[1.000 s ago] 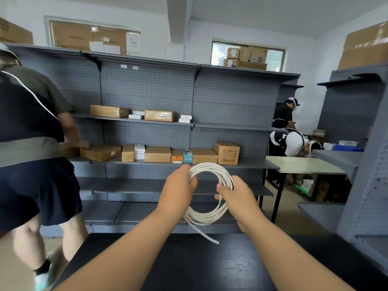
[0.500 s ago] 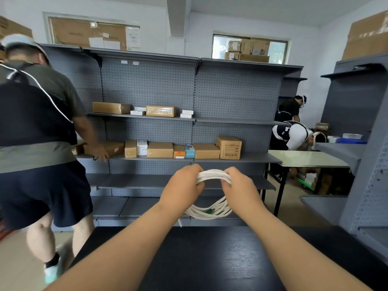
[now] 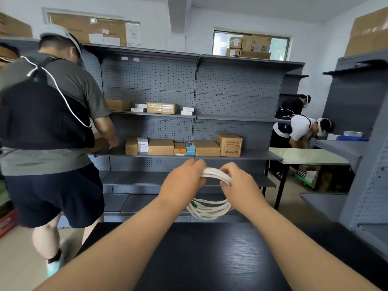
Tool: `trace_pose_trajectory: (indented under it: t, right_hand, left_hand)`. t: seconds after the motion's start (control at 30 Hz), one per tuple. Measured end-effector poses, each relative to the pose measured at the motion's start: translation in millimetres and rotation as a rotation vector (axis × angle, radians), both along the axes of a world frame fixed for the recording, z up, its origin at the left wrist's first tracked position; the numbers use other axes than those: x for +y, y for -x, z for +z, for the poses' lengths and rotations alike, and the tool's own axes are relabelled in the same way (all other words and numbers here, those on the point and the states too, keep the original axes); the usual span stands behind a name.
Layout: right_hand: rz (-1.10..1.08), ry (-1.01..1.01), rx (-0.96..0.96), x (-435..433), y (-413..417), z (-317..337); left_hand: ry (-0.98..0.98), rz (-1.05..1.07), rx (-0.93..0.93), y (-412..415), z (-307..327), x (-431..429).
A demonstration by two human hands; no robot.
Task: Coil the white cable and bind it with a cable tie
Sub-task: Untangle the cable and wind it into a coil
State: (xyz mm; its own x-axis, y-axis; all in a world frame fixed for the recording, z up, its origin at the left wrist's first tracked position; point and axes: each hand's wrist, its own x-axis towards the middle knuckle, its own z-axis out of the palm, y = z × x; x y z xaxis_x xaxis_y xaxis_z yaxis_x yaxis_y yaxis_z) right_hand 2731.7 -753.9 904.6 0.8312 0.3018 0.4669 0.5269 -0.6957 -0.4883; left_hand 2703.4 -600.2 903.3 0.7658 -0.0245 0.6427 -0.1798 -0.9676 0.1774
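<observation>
Holding one white cable coil (image 3: 211, 206) above the far edge of the black counter (image 3: 210, 259), two hands, left hand (image 3: 181, 183) and right hand (image 3: 241, 185), clamp its top.

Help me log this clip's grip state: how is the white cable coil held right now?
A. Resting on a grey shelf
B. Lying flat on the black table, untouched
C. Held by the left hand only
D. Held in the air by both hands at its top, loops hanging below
D: the left hand and right hand both grip the top of the white cable coil, whose loops hang above the black table.
</observation>
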Motion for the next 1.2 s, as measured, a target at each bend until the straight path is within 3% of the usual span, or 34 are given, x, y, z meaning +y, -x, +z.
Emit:
trace_pose_trajectory:
  t: [0.07,0.13,0.3,0.5,0.63,0.8,1.07,1.2]
  right_hand:
    - [0.009,0.136,-0.068,3.4,2.5,-1.8]
    - [-0.009,0.123,-0.082,4.8,2.7,-3.9]
    - [-0.034,-0.125,0.073,2.4,-0.4,-8.0]
    - [-0.058,-0.437,0.285,-1.6,-5.9,-13.3]
    - [-0.05,-0.391,0.317,-4.3,-4.6,-15.1]
    - [0.011,-0.076,0.214,-8.3,-1.3,-10.5]
    - [0.05,-0.142,0.224,-1.5,-1.2,-9.5]
    - [0.05,-0.157,0.228,1.1,1.7,-7.5]
  left_hand:
    - [-0.118,-0.007,0.008,1.9,0.6,-2.0]
    - [-0.073,-0.014,0.01,3.0,-0.4,-3.6]
    - [0.241,-0.057,0.055,7.9,-8.6,-6.4]
    - [0.44,-0.106,0.126,9.8,-12.8,-7.2]
    - [0.394,-0.086,0.141,7.9,-13.0,-7.5]
    - [0.112,-0.054,0.14,2.3,-12.0,-6.4]
    - [0.146,-0.108,0.037,9.0,-17.4,-6.1]
    - [0.058,-0.152,-0.023,12.3,-16.6,-2.3]
